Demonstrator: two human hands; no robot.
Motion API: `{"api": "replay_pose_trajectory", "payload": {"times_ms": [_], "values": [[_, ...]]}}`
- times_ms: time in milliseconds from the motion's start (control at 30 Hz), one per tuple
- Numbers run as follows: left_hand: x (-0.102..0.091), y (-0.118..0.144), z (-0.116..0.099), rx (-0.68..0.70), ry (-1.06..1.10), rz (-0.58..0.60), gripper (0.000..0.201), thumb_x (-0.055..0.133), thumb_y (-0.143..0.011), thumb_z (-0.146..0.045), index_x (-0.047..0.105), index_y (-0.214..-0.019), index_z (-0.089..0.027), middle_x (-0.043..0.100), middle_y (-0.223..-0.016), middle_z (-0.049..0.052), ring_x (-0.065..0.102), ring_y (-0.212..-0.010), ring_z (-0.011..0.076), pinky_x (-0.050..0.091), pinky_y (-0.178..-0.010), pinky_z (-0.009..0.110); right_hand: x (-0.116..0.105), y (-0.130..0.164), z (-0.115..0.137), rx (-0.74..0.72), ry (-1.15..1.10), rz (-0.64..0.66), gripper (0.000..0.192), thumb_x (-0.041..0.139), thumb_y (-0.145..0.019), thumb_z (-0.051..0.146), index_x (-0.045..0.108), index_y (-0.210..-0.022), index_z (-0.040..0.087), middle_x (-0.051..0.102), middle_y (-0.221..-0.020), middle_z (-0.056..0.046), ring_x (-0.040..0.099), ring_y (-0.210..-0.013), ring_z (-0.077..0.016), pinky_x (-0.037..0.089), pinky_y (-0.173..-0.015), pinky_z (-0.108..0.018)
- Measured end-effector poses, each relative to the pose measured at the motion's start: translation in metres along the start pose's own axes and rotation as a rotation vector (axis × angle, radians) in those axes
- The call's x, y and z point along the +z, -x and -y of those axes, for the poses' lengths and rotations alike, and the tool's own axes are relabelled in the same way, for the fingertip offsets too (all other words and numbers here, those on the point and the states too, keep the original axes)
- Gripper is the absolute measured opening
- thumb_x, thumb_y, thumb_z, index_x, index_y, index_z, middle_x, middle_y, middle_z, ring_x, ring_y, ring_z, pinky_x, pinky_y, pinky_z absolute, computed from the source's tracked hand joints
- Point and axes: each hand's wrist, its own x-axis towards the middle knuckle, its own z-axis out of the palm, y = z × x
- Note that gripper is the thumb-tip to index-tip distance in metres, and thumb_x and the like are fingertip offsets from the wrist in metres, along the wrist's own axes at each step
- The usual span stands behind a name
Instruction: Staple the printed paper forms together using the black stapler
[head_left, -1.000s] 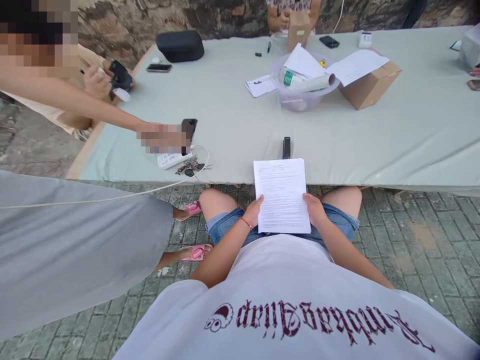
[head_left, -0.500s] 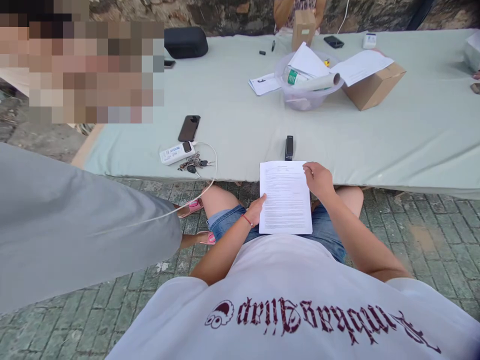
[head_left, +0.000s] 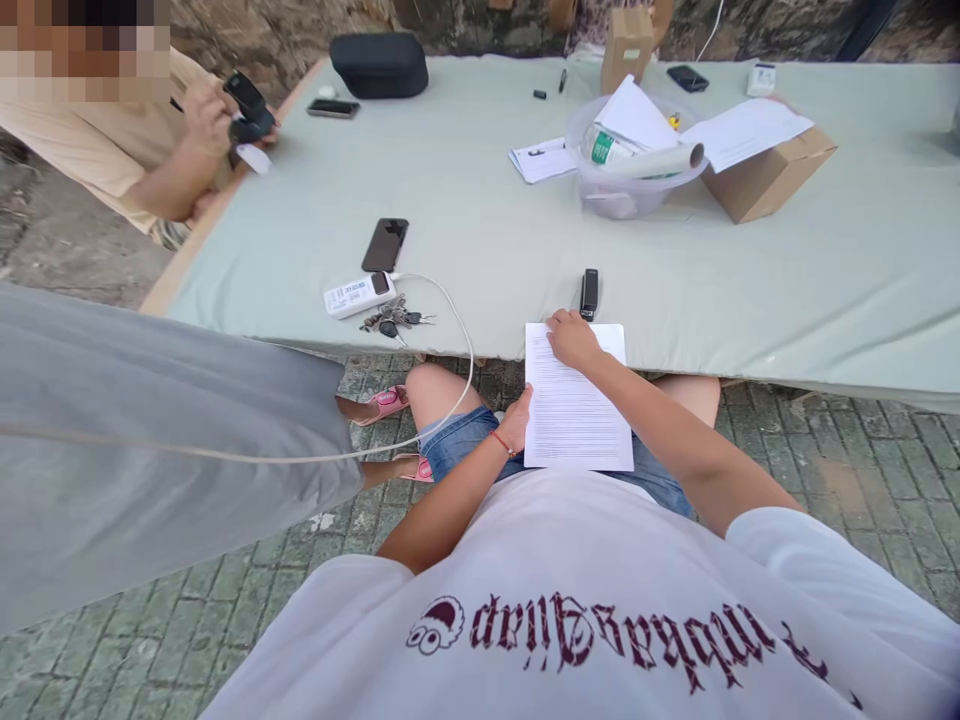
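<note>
White printed paper (head_left: 577, 430), as I view it remotely: upright rectangle, nearly flat, its rows of small dark text too fine for me to read. The top end overlaps the near edge of the table (head_left: 495, 240); the remainder extends beyond.

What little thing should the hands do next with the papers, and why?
I think the right hand could gently pinch the papers near their top left corner. It lies over their upper part, close to that corner, and the left hand holds their left edge, so they should be fairly steady.
</note>
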Motion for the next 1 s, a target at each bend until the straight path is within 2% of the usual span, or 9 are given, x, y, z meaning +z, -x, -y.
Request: {"api": "replay_pose_trajectory", "payload": {"times_ms": [67,133,233,300,367,500,633,767,1000], "values": [[0.001,-0.001,0.001,0.02,-0.008,-0.041,0.052,0.055,-0.1,-0.059,0.072,-0.112,-0.012,0.078,-0.116,0.019,0.072,-0.119,0.0296,0.052,-0.113,0.047,-0.001,0.001,0.001,0.003,0.004,-0.007,0.043,0.038,-0.101,0.021,0.064,-0.135,0.008,0.06,-0.137,-0.022,0.05,-0.126,-0.0369,0.044,-0.108,-0.053],[0.004,-0.002,0.002,0.032,-0.032,-0.087,0.05,0.056,-0.099,-0.059,0.073,-0.11,-0.012,0.078,-0.115,0.018,0.072,-0.12,0.0299,0.052,-0.113,0.046,-0.003,0.002,0.002,-0.029,0.011,-0.009,0.049,0.039,-0.099,0.016,0.057,-0.145,0.01,0.056,-0.144,-0.023,0.048,-0.131,-0.0378,0.043,-0.108,-0.055],[0.009,-0.001,0.002,0.041,-0.069,-0.095,0.05,0.06,-0.096,-0.061,0.073,-0.107,-0.014,0.079,-0.116,0.018,0.071,-0.121,0.0311,0.052,-0.112,0.046,-0.004,0.002,0.006,-0.203,0.032,0.001,0.061,0.039,-0.095,0.006,0.049,-0.154,0.019,0.04,-0.164,-0.016,0.037,-0.147,-0.0351,0.034,-0.118,-0.056],[0.012,0.0,0.002,0.047,-0.075,-0.076,0.049,0.06,-0.096,-0.061,0.074,-0.105,-0.015,0.078,-0.117,0.017,0.071,-0.121,0.0315,0.052,-0.112,0.046,-0.004,0.001,0.008,-0.342,0.044,0.039,0.059,0.04,-0.096,0.005,0.057,-0.148,0.025,0.036,-0.169,-0.008,0.03,-0.154,-0.0309,0.024,-0.125,-0.056],[0.014,0.002,0.001,0.051,-0.077,-0.067,0.049,0.06,-0.096,-0.061,0.074,-0.105,-0.015,0.079,-0.117,0.017,0.071,-0.122,0.0316,0.052,-0.113,0.046,-0.005,-0.002,0.01,-0.406,0.04,0.067,0.049,0.042,-0.099,0.008,0.067,-0.137,0.026,0.039,-0.167,-0.005,0.029,-0.156,-0.029,0.017,-0.128,-0.055],[0.016,0.004,0.001,0.062,-0.095,-0.062,0.05,0.06,-0.096,-0.061,0.074,-0.107,-0.015,0.079,-0.117,0.016,0.069,-0.125,0.0311,0.051,-0.114,0.045,-0.009,-0.007,0.009,-0.36,0.026,0.015,0.042,0.043,-0.101,0.014,0.071,-0.132,0.022,0.04,-0.167,-0.009,0.027,-0.157,-0.0302,0.017,-0.129,-0.056],[0.015,0.003,0.001,0.092,-0.109,-0.051,0.052,0.06,-0.096,-0.062,0.074,-0.108,-0.014,0.077,-0.122,0.016,0.069,-0.125,0.0311,0.051,-0.113,0.044,-0.013,-0.011,0.007,-0.338,0.064,0.044,0.043,0.041,-0.1,0.011,0.074,-0.126,0.022,0.042,-0.166,-0.007,0.026,-0.157,-0.029,0.017,-0.129,-0.056],[0.015,0.004,0.002,0.101,-0.125,-0.057,0.052,0.06,-0.095,-0.063,0.074,-0.106,-0.014,0.077,-0.123,0.016,0.068,-0.126,0.0316,0.051,-0.113,0.044,-0.016,-0.013,0.004,-0.288,0.045,0.033,0.049,0.039,-0.098,0.007,0.071,-0.132,0.021,0.04,-0.167,-0.008,0.027,-0.157,-0.0294,0.019,-0.128,-0.056],[0.016,0.006,0.0,0.089,-0.164,-0.062,0.051,0.058,-0.096,-0.064,0.075,-0.103,-0.017,0.078,-0.121,0.015,0.069,-0.124,0.0314,0.052,-0.112,0.044,-0.018,-0.016,0.001,-0.233,0.03,0.07,0.05,0.041,-0.094,0.004,0.072,-0.13,0.021,0.043,-0.165,-0.008,0.028,-0.155,-0.0322,0.023,-0.125,-0.058]]}}
